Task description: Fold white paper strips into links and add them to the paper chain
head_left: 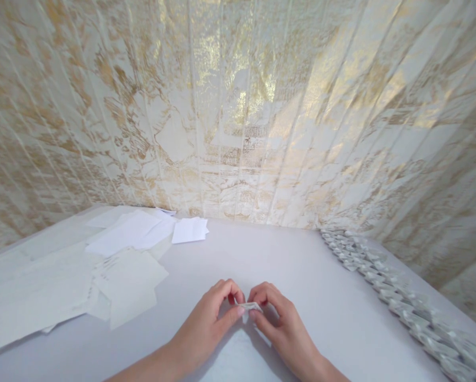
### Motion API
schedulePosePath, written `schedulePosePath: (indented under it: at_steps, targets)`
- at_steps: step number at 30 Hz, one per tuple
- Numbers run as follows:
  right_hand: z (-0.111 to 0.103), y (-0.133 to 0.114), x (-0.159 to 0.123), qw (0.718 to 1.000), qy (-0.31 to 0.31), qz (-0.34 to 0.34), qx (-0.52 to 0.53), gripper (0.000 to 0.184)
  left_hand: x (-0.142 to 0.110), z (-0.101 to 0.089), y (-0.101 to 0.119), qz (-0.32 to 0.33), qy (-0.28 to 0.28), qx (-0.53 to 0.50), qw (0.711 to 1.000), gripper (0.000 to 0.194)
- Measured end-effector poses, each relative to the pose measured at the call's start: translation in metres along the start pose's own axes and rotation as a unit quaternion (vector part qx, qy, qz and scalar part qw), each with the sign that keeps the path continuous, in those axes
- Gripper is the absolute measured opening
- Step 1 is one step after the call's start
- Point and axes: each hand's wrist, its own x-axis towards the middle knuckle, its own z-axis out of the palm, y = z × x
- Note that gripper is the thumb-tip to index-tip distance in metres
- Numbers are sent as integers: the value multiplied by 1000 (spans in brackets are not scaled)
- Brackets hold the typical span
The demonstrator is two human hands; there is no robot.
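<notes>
Folded paper (pixel 251 306) sits pinched by the fingers of your left hand (pixel 208 315) and right hand (pixel 282 320) above the worktop (pixel 262 254), seemingly part-shaped, with folded pieces (pixel 403 307) rowed at right, flat sheets (pixel 130 284) apparently unworked at left

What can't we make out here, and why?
All in the head view:
Small paper: fold detail, too small and partly covered by the left hand and right hand.
Folded pieces at right: near end cut off by the lower right corner; exact count, blurred.
Large sheets: left ends cut off by the left edge; lower sheets, hidden under upper ones.
</notes>
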Motion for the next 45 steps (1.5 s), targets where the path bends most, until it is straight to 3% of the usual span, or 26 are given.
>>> schedulePosePath:
  at_steps: [3, 6, 9, 12, 17, 24, 32, 39, 45]
  targets:
    - [-1, 1, 0, 992, -15, -79, -100, 15, 1, 2, -1, 15, 15, 64, 998, 11]
    - [0, 2, 1, 935, -38, -168, -311, 20, 1, 5, -5, 28, 26, 168, 985, 24]
    - [4, 2, 1, 895, -51, -197, -397, 20, -1, 10, -9, 52, 9, 239, 970, 21]
    - [4, 0, -1, 919, -70, -176, -346, 17, -3, 11, -11, 82, 2, 278, 957, 16]
    - [-8, -3, 1, 979, -78, -22, -189, 15, -4, 8, -9, 93, 15, 279, 956, 17]
    - [-8, -2, 9, 988, -49, 72, -130, 14, 0, 6, -1, 47, 32, 277, 959, 15]
    - [-5, -2, 9, 984, -43, 62, -162, 13, -1, 7, -4, 26, 20, 263, 964, 15]
    - [-17, 0, 8, 986, -75, 55, -140, 26, -4, 3, -5, 4, 3, 240, 971, 19]
    - [-8, -8, 5, 985, -102, -9, -137, 22, -5, 5, -4, 9, 16, 237, 971, 19]
